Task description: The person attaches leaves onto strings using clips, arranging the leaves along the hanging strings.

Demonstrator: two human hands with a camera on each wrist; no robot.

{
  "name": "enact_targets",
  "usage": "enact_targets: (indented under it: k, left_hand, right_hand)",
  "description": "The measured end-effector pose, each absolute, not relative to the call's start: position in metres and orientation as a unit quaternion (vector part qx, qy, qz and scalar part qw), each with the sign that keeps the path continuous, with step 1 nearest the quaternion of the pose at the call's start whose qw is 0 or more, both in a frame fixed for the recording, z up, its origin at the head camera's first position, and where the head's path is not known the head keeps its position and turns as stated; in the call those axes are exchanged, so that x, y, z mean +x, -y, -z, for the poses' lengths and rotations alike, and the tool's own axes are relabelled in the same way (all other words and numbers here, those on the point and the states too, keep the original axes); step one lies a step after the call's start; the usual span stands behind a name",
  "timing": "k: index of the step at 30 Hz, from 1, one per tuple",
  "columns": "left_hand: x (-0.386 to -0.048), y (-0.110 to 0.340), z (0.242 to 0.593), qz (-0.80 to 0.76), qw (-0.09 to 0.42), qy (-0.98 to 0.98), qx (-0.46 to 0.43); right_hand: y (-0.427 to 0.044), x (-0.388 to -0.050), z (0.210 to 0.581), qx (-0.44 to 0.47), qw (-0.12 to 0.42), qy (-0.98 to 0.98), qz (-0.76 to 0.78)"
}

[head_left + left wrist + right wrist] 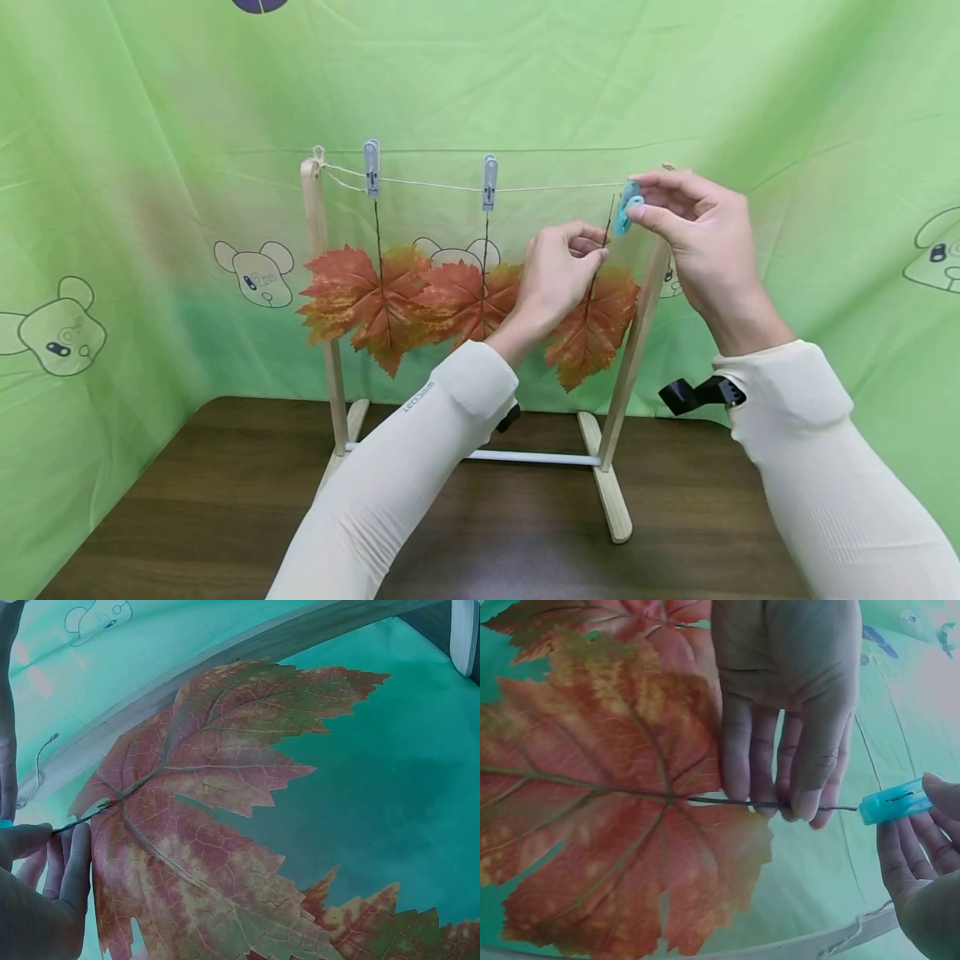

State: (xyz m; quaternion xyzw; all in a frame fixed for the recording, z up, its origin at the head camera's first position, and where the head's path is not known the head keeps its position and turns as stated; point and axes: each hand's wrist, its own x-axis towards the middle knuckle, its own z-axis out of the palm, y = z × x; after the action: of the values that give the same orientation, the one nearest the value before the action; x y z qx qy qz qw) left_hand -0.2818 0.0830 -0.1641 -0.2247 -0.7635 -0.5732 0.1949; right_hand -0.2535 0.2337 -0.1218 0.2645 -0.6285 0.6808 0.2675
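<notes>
My left hand (558, 271) pinches the thin dark stem of an orange maple leaf (592, 329), which hangs at the right of the rack. Beside the stem's upper tip, my right hand (697, 229) grips a light blue clothespin (896, 801) between thumb and fingers. In the head view the clothespin is at the right part of the string (442, 183); whether its jaws hold the string, I cannot tell. Grey clothespins (372, 168) (489, 183) hold two more maple leaves (367, 304) (468, 300) by their stems on that string. The left forearm partly hides the middle leaf.
A wooden rack stands on the dark brown table (187, 500); its left post (334, 400), right post (626, 392) and white crossbar (532, 457) show. Behind it hangs a green cloth (525, 75) with cartoon bear heads. The right foot (611, 500) reaches toward me.
</notes>
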Motion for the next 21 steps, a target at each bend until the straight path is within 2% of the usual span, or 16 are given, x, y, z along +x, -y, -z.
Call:
enact_targets:
  k: [21]
  left_hand:
    - [-0.282, -0.080, 0.165, 0.573, 0.185, 0.770, -0.211]
  right_hand:
    - [-0.217, -0.265, 0.095, 0.286, 0.269, 0.533, -0.750]
